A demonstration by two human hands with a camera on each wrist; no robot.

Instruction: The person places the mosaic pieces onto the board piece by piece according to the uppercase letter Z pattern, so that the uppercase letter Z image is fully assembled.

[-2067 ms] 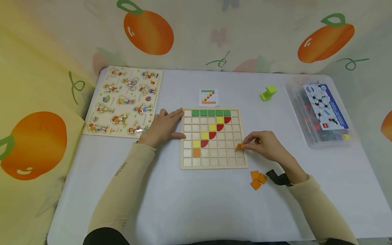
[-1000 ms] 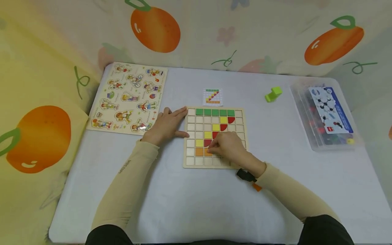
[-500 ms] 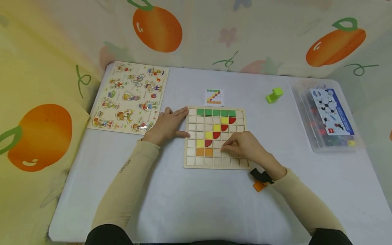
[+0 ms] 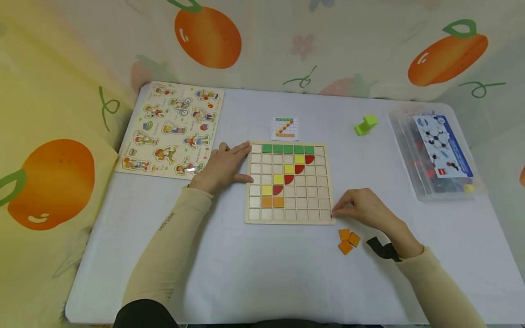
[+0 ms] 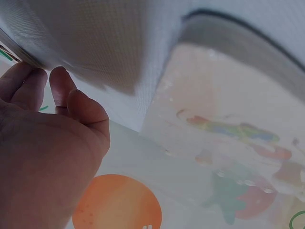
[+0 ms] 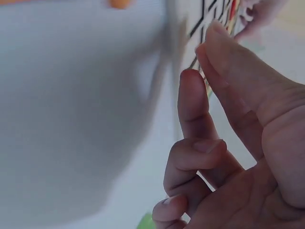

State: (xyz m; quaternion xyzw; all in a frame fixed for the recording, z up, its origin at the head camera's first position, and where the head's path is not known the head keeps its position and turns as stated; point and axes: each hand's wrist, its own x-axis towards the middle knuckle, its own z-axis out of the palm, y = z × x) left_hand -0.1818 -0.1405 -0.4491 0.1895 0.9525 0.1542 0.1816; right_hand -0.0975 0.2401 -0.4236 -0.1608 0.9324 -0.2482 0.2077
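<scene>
A square wooden grid board (image 4: 301, 204) lies on the table with green, yellow, red and orange pieces set in its cells. Two orange square tiles (image 4: 272, 202) sit side by side under the yellow and red diagonal. My left hand (image 4: 221, 167) rests at the board's left edge, thumb and forefinger spread along it. Just off the lower right corner is my right hand (image 4: 365, 207), loosely bent. In the right wrist view its thumb (image 6: 220, 47) is near the forefinger, with nothing seen between them. Three loose orange tiles (image 4: 345, 247) lie below that hand.
Above the board lies a small pattern card (image 4: 285, 129). A picture puzzle board (image 4: 172, 130) is at the left, partly behind the left hand. A bright green block (image 4: 366, 125) and a clear plastic case (image 4: 434, 152) stand at the right.
The right hand put an orange tile in the cell beside the first one, then drew back right, off the board. The loose orange tiles show again. The left hand stays at the board's edge.
</scene>
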